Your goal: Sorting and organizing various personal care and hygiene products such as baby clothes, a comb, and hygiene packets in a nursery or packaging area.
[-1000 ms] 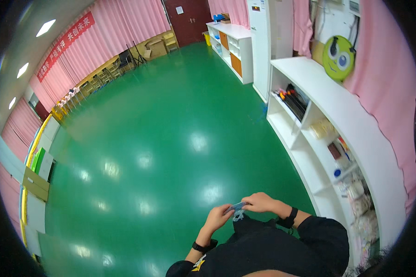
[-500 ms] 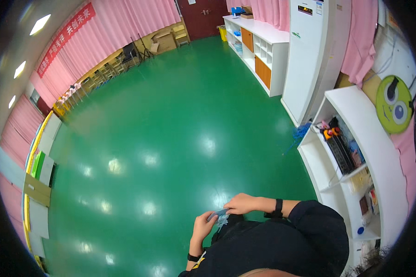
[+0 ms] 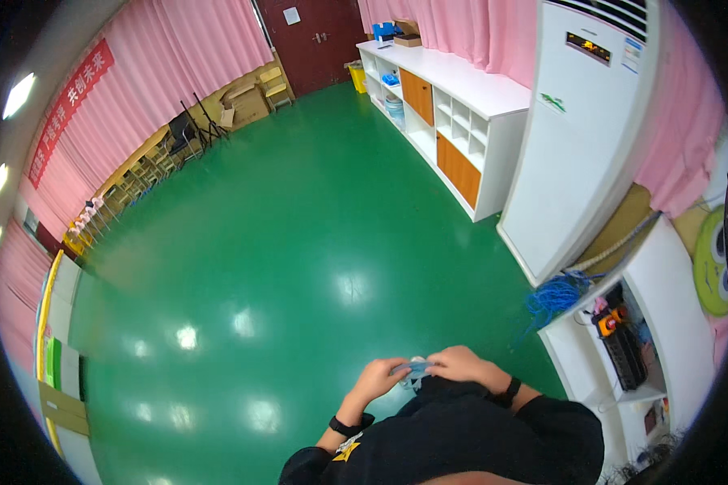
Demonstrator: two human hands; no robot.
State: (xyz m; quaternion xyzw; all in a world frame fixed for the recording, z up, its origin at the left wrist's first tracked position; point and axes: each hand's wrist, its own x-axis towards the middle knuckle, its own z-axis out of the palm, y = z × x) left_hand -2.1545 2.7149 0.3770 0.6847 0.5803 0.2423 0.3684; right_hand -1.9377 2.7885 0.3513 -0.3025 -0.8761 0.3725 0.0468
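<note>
In front of my waist, both hands hold a small, pale-blue crumpled piece that looks like thin cloth or film; its exact kind is too small to tell. My left hand pinches its left end. My right hand has its fingers closed on the right end. Between the fingertips the piece is stretched level, and a loose part hangs below. Each wrist wears a dark band.
A glossy green floor spreads ahead. On the right stand a white open shelf with items, a tall white air conditioner, a blue stringy bundle and a low white cabinet. Boards lean along the left.
The view has swung toward the right and forward. My hands have come level, and the pale-blue piece, tilted before, now lies straighter between them. Both hands keep hold of it.
</note>
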